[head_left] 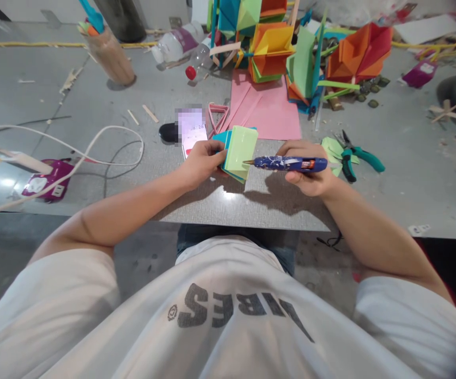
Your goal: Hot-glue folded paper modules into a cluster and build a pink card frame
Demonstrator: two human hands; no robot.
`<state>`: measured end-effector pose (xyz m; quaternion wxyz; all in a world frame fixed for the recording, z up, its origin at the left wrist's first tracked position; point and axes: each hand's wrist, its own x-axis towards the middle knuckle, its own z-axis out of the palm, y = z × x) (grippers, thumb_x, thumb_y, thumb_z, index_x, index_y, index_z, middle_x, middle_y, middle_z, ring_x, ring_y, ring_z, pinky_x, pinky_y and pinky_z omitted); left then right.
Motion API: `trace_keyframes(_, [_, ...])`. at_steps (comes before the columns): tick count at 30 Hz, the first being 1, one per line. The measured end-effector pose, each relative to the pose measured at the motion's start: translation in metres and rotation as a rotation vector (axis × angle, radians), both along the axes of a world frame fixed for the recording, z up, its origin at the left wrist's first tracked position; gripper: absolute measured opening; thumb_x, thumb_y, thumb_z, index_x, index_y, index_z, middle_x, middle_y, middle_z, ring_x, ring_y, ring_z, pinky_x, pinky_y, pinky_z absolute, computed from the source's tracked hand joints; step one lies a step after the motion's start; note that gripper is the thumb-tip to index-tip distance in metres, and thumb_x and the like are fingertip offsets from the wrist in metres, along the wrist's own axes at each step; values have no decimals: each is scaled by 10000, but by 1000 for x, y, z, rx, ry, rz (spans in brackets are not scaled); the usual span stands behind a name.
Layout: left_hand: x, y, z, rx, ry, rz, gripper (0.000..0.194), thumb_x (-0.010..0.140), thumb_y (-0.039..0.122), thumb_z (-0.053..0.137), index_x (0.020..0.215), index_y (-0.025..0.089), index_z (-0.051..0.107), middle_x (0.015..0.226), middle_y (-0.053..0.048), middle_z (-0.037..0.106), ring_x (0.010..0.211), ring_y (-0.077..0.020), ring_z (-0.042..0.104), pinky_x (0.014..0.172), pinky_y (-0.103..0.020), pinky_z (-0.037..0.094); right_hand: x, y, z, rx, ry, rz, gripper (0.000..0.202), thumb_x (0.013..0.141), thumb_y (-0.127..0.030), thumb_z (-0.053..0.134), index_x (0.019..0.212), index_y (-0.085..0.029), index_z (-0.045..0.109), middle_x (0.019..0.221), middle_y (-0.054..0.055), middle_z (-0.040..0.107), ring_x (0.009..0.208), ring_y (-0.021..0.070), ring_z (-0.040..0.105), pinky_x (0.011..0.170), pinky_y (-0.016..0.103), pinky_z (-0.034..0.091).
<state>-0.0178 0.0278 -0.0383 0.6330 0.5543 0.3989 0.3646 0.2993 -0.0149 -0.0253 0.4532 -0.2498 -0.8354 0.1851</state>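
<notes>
My left hand (205,163) is closed on the left edge of a folded paper piece (241,151), light green on top with blue parts beneath. The piece is held above the grey table (212,202). My right hand (310,171) grips a blue glue gun (285,163) that lies level and points left. Its brass-coloured tip is over the right part of the green face; whether it touches cannot be made out. A pink paper sheet (277,113) and a folded pink strip (217,117) lie just beyond.
Colourful folded paper shapes (272,45) stand at the back. Teal-handled pliers (354,155) and green paper lie right of my right hand. A phone (193,126) is behind my left hand. A white cable (111,129), bottles (180,42) and a cup (111,58) are at the left.
</notes>
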Motion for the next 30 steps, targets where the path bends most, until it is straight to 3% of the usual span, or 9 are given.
trace_keyframes(7, [-2,-1,1,12,-12,-29,561,855,640,1083,839,202,733,671,15,692,604,-134,707,561,-267,633,2,0,0,-32,-23,25,533,1098,-683,786,781,-283,633,736,18,622,643,205,582,553,378,410])
trace_keyframes(12, [-2,-2,2,43,20,-55,475,912,584,1047,888,194,778,680,8,721,557,-127,690,531,-262,595,3,3,-4,-34,31,12,524,1085,-659,805,774,-280,619,702,17,576,637,209,542,556,395,379])
trace_keyframes(18, [-3,-3,-2,76,39,-64,374,939,493,1007,895,193,788,760,-13,787,582,-130,715,537,-249,591,13,8,-12,-67,-11,-81,604,990,-825,839,776,-304,619,705,38,575,651,242,532,607,457,492])
trace_keyframes(23, [-3,-1,-6,110,30,-59,416,888,524,1051,896,198,793,789,-12,782,636,-144,737,590,-274,635,10,6,-7,-38,16,-132,683,978,-878,817,736,-299,548,667,20,511,622,226,476,593,453,438])
trace_keyframes(27, [-5,-1,-4,143,62,-63,357,944,481,1007,878,210,784,782,-12,769,665,-164,754,624,-310,652,6,4,-3,8,37,-159,705,997,-879,786,702,-299,515,644,18,500,599,219,456,557,442,337])
trace_keyframes(30, [-5,-1,-3,151,90,-58,291,973,421,976,877,222,787,772,-11,765,674,-177,756,643,-331,657,7,5,-4,13,36,-195,673,984,-883,799,715,-312,565,667,26,553,610,230,487,592,451,433])
